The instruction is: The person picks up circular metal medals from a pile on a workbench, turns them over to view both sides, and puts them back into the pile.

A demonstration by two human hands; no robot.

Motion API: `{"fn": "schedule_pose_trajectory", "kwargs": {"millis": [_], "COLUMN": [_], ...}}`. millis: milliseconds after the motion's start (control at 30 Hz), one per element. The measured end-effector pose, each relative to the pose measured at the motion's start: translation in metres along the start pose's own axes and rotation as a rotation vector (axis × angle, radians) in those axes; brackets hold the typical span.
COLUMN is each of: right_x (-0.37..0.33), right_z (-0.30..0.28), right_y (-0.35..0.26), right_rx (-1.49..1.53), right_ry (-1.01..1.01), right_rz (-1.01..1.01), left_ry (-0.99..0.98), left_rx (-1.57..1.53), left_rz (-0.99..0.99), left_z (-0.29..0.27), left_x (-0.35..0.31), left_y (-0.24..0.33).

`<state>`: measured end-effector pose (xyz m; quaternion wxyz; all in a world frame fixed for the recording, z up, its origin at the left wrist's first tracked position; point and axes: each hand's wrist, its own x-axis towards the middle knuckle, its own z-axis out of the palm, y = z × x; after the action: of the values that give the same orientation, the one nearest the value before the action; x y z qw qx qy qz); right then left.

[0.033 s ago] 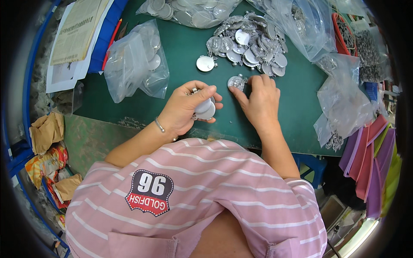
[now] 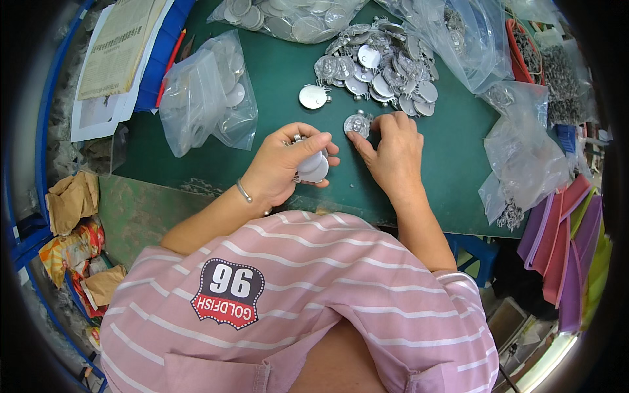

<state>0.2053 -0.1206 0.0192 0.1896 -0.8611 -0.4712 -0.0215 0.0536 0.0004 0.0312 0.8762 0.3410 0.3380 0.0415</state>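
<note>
My left hand (image 2: 288,164) curls closed around a small stack of round silver metal discs (image 2: 313,167), thumb pressed across the top, just above the near edge of the dark green table mat (image 2: 282,72). My right hand (image 2: 393,147) lies flat on the mat beside it, fingertips pinching a single round silver disc with a raised pattern (image 2: 357,124). Just beyond that disc sits a loose heap of shiny metal discs (image 2: 383,65), with one stray plain silver disc (image 2: 312,97) lying apart to its left. A clear plastic bag of discs (image 2: 203,98) lies to my left.
</note>
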Motion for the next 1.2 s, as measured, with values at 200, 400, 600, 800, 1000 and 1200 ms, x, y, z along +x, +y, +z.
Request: {"fn": "schedule_pose_trajectory", "kwargs": {"millis": [200, 400, 600, 800, 1000, 1200], "right_x": [0.004, 0.01, 0.007, 0.003, 0.0, -0.007], "right_z": [0.01, 0.005, -0.001, -0.013, -0.015, -0.023], "right_y": [0.002, -0.007, -0.008, -0.009, -0.007, -0.021], "right_rx": [0.396, 0.247, 1.182, 1.535, 1.626, 1.219], "right_ry": [-0.045, 0.005, -0.292, -0.384, -0.405, -0.27], "right_rz": [0.121, 0.049, 0.417, 0.453, 0.501, 0.083], "left_ry": [0.049, 0.058, 0.087, 0.024, 0.021, -0.026], "left_rx": [0.038, 0.036, 0.13, 0.148, 0.119, -0.143], "left_rz": [0.05, 0.043, 0.075, 0.029, 0.032, -0.053], "left_z": [-0.002, 0.001, 0.001, 0.002, 0.002, -0.001], "left_x": [0.0, 0.0, -0.002, -0.004, -0.003, -0.002], "left_y": [-0.003, -0.002, 0.002, 0.004, 0.004, 0.007]}}
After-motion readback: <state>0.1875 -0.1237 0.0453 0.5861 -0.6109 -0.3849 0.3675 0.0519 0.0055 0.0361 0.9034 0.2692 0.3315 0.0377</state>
